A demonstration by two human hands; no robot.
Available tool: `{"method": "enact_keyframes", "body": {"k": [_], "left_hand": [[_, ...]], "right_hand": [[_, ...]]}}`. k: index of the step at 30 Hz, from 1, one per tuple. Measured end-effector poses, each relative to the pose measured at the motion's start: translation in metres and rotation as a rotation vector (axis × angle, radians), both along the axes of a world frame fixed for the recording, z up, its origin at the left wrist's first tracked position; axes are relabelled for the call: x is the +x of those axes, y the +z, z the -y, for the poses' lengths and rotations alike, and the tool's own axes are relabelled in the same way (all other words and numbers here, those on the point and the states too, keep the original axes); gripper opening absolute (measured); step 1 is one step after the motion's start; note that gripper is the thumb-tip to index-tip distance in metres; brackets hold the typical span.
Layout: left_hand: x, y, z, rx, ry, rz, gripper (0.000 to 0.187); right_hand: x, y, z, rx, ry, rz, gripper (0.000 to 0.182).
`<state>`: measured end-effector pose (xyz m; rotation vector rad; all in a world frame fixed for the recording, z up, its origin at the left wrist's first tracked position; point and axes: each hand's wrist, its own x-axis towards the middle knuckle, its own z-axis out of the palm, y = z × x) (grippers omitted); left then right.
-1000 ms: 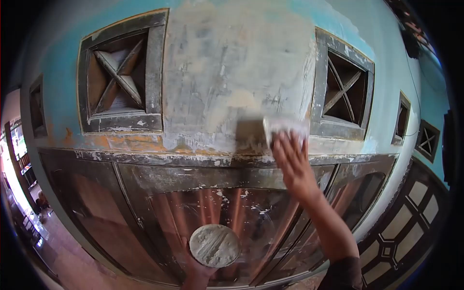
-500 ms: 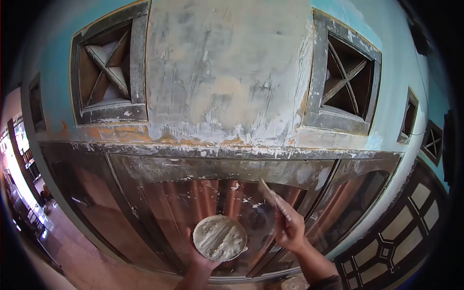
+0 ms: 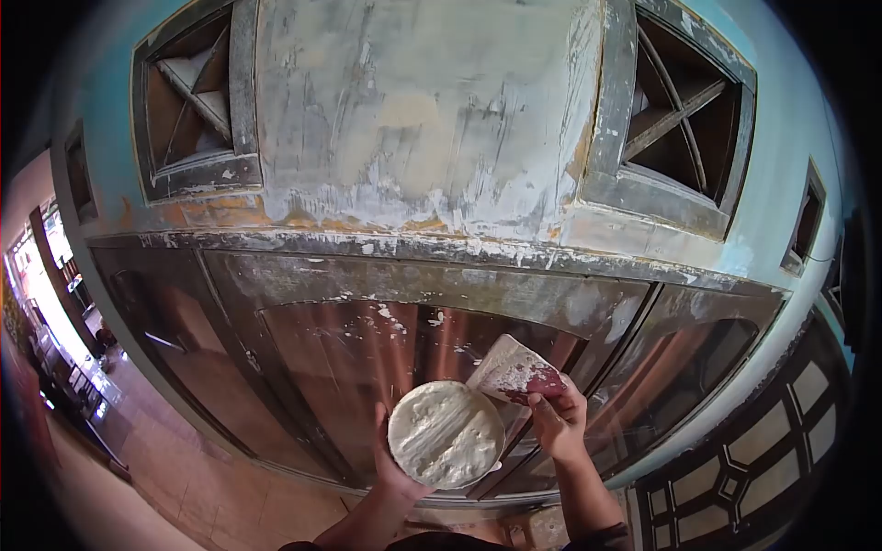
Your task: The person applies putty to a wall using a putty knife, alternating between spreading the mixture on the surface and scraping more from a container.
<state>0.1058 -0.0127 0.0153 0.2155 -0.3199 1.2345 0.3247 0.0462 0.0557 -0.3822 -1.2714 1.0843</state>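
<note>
My left hand (image 3: 397, 477) is wrapped round the side of a round tub (image 3: 391, 443) and holds it from below left. Pale cream putty (image 3: 446, 435) fills the tub, its surface lumpy with smooth streaks across the middle. Between the fingers and thumb of my right hand (image 3: 561, 424) is a flat putty spreader (image 3: 516, 369), reddish near the grip and coated with dried white putty. Its broad face is turned towards me, and its lower left corner overlaps the tub's upper right rim in this view.
Ahead stands a wall (image 3: 423, 119) patched with grey and white filler. Wooden vents with crossed bars, one left (image 3: 193, 101) and one right (image 3: 680, 110), flank it. Below run a paint-flecked wooden ledge (image 3: 441, 253) and glass panels (image 3: 349, 367). A patterned dark door (image 3: 735, 459) is at right.
The spreader has come down and turned its broad face towards me, close to the tub. Both hands sit nearer together, and the tub appears larger. The view has tilted down slightly.
</note>
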Motion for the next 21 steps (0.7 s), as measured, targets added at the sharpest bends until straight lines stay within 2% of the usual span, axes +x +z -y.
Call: {"method": "enact_keyframes", "body": {"k": [3,11,13,14,17,18,20,21], "left_hand": [[0.007,-0.007,0.001,-0.105,0.010,-0.024,0.087],[0.017,-0.009,0.004,-0.065,0.021,0.037,0.084],[0.018,-0.012,0.003,-0.060,0.042,0.008,0.084],[0.018,-0.014,0.003,-0.072,0.056,-0.018,0.083],[0.017,-0.016,0.005,-0.096,0.096,-0.055,0.082],[0.017,-0.016,0.005,-0.108,0.122,-0.062,0.081],[0.015,-0.018,0.006,-0.098,0.122,-0.060,0.081],[0.014,-0.019,0.006,-0.090,0.121,-0.056,0.081]], "right_hand": [[0.009,-0.004,0.000,0.013,-0.022,0.056,0.024],[0.017,-0.008,0.006,0.017,0.004,0.088,0.023],[0.021,-0.012,0.009,0.047,-0.025,0.215,0.023],[0.018,-0.011,0.014,0.036,-0.116,0.270,0.020],[0.021,-0.009,0.019,0.254,-0.194,0.556,0.026],[0.023,-0.012,0.016,0.256,-0.194,0.555,0.026],[0.028,-0.028,0.008,0.472,-0.289,0.721,0.033],[0.039,-0.040,0.003,0.473,-0.287,0.719,0.033]]}}
